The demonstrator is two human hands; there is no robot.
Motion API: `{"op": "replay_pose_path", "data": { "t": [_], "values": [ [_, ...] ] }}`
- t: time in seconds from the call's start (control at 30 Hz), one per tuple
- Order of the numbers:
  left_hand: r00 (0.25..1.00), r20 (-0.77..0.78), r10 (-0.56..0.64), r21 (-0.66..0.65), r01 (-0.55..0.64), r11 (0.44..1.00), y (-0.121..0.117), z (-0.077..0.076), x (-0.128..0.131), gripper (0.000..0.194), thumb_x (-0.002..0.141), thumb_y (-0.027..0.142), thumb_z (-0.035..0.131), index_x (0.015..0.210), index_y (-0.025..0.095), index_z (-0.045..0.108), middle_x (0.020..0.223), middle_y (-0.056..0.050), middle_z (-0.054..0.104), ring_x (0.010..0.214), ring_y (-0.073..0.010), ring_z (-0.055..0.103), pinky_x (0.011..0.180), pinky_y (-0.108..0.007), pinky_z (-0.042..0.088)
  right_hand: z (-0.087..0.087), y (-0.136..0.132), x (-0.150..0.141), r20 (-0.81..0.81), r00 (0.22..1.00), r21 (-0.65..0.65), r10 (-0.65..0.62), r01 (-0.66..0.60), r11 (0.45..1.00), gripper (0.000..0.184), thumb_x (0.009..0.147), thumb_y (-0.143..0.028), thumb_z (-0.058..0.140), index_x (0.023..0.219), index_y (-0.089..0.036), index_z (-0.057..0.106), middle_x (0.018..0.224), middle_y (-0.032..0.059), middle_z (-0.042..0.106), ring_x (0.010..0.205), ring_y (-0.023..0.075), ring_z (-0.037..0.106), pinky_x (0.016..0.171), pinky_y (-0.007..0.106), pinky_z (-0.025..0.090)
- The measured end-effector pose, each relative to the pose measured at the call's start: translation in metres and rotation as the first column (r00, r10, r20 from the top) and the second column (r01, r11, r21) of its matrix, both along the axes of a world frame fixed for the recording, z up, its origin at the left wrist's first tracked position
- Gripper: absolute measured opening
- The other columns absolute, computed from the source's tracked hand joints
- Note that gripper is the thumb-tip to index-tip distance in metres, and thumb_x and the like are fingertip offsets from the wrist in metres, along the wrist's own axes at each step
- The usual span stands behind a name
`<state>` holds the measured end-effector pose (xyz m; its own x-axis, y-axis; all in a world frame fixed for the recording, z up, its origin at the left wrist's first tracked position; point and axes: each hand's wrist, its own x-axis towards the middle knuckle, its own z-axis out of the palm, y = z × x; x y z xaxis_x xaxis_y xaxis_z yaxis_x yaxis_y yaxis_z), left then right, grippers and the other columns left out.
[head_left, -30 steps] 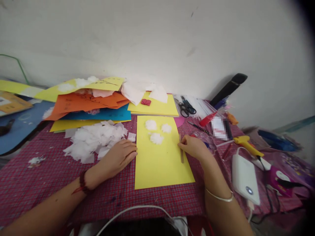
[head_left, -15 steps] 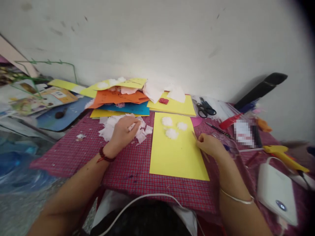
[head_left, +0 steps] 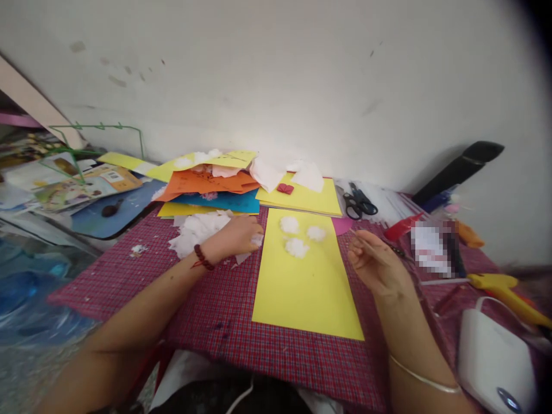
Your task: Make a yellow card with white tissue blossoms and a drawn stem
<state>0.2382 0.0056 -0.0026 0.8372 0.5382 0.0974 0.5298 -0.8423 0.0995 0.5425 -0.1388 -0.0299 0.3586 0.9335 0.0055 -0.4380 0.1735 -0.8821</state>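
Thin stick (head_left: 360,240) was pinched in R. grip (head_left: 382,261), right of yellow sheet (head_left: 306,287). L. grip (head_left: 236,236) was positioned at white paper pcs. (head_left: 193,231), left of sheet; whether any were held couldn't be told.

No text is legible. The dark marks on the orange paper (head_left: 207,183) near the table's (head_left: 207,310) far edge and the booklet's (head_left: 92,188) print beyond its left edge are too small.

Three nearest puffs (head_left: 296,248), two hands (head_left: 237,234)
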Motion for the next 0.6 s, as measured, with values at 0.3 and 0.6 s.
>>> {"op": "replay_pose_path", "data": {
  "t": [0.3, 0.6],
  "values": [
    [0.852, 0.375, 0.366, -0.487, -0.155, 0.86, 0.001, 0.0, -0.007, 0.005, 0.075, 0.02, 0.055, 0.071, 0.018, 0.056, 0.067, 0.0, 0.058, 0.062, -0.0133, 0.05, 0.058, -0.026, 0.037, -0.001, 0.007, -0.036, -0.216, 0.976, 0.062, 0.013, 0.0, 0.998, 0.03, 0.062, -0.022, 0.087, 0.083, -0.027, 0.067, 0.079, -0.0069, 0.069, 0.069, 0.0057, 0.065, 0.069, 0.018, 0.058],
    [0.706, 0.474, 0.526, -0.864, 0.257, 0.434, -0.039, -0.008, 0.017, 0.015, 0.074, 0.028, 0.064, 0.08, 0.018, 0.055, 0.063, 0.005, 0.057, 0.054, -0.0074, 0.049, 0.053, -0.02, 0.038, -0.01, 0.004, -0.074, 0.19, 0.981, -0.045, 0.05, -0.042, 0.998, 0.017, 0.082, -0.035, 0.069, 0.091, -0.023, 0.061, 0.074, -0.0027, 0.069, 0.053, 0.0081, 0.058, 0.054, 0.02, 0.047]
  ]
}}
